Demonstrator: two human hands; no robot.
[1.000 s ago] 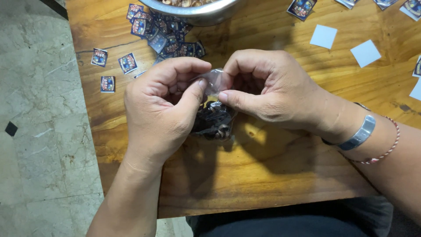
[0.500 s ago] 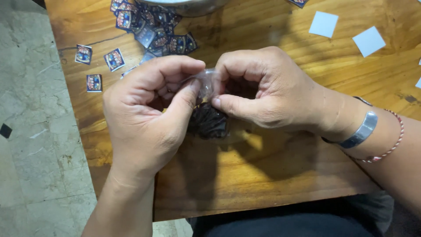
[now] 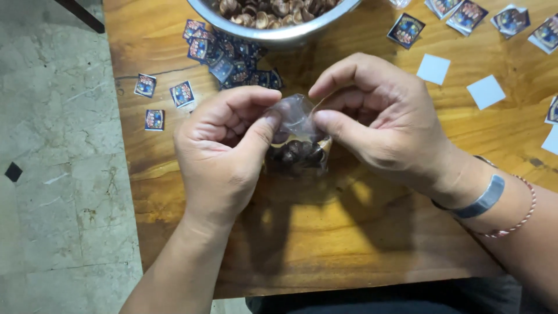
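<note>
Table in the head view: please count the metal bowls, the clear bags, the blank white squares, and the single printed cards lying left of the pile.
Metal bowl: 1
Clear bag, pinched by the left hand and the right hand: 1
Blank white squares, the last cut off by the right edge: 3
Single printed cards left of the pile: 3
Total: 8

Two bare hands and forearms, no sleeves in view.
The right wrist wore a plain silver cuff bracelet [image 3: 483,199] and, beside it, a thin red-and-white braided thread band [image 3: 519,221]; the left wrist was unadorned; dark clothing [image 3: 372,301] covered the lap.
</note>
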